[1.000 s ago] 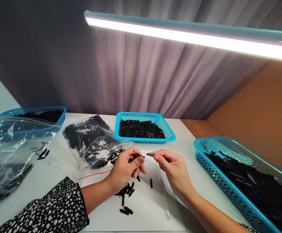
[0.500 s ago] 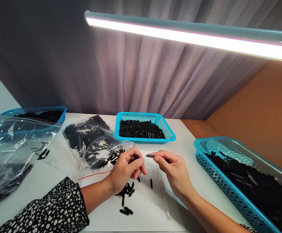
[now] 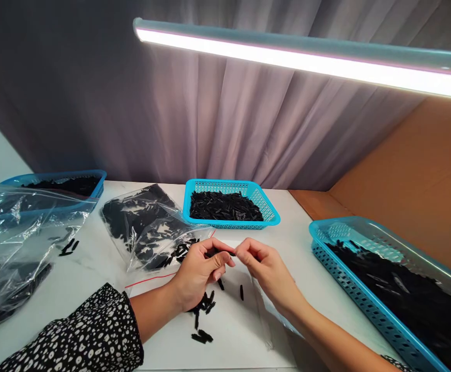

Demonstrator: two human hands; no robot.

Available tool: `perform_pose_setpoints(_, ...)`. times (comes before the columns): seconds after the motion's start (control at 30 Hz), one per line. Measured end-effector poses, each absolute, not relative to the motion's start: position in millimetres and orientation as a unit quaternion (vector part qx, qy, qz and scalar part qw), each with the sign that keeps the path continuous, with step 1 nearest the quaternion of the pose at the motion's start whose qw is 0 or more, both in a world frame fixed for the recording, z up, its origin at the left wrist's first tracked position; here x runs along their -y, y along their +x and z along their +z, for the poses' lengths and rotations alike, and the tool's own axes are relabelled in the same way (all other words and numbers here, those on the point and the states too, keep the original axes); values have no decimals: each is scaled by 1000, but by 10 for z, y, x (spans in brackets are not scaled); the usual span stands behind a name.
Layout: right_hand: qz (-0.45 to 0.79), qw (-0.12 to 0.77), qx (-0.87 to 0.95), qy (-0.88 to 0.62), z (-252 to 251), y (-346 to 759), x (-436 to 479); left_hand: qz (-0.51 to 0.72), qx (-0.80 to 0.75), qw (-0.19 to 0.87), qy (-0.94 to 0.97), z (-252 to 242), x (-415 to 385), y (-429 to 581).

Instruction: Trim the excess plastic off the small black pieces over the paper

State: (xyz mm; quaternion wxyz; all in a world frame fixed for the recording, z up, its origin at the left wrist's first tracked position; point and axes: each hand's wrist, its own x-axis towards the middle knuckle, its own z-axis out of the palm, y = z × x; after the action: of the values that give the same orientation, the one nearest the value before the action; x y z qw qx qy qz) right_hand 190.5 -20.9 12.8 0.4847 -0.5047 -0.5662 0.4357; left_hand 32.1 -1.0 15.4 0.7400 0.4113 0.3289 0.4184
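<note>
Over the white sheet, my left hand (image 3: 201, 266) is closed around a small black strip (image 3: 212, 252), mostly hidden by its fingers. The fingertips of my right hand (image 3: 262, 262) meet those of the left at one end of the piece. They are pinched together, and what lies between them is too small to make out. Below the hands, several loose black strips (image 3: 202, 337) lie on the sheet, with a single strip (image 3: 241, 292) apart to the right. A clear zip bag (image 3: 144, 227) holding many such strips lies open beside my left hand.
A blue basket (image 3: 231, 225) of black strips stands at the back, a larger basket (image 3: 355, 289) at the right, another basket (image 3: 102, 181) at the far left. A big clear bag (image 3: 27, 243) covers the left side. A lamp tube (image 3: 287, 54) hangs above.
My right hand has moved left, bringing its fingertips against my left hand. The thin black piece that stuck out of its pinch no longer shows. The loose strips have stayed put.
</note>
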Motion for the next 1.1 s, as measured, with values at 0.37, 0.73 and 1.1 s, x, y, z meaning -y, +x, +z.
perform_pose_setpoints(0.37,92,426,723,-537,240,2260,-709,379,-310,776,398,130,-1,280)
perform_pose_setpoints(0.73,37,66,896,-437,233,2367,371,357,-269,811,378,110,-14,248)
perform_pose_setpoints(1.1,56,451,756,-471,55,2427,514,367,-271,813,361,99,-16,259)
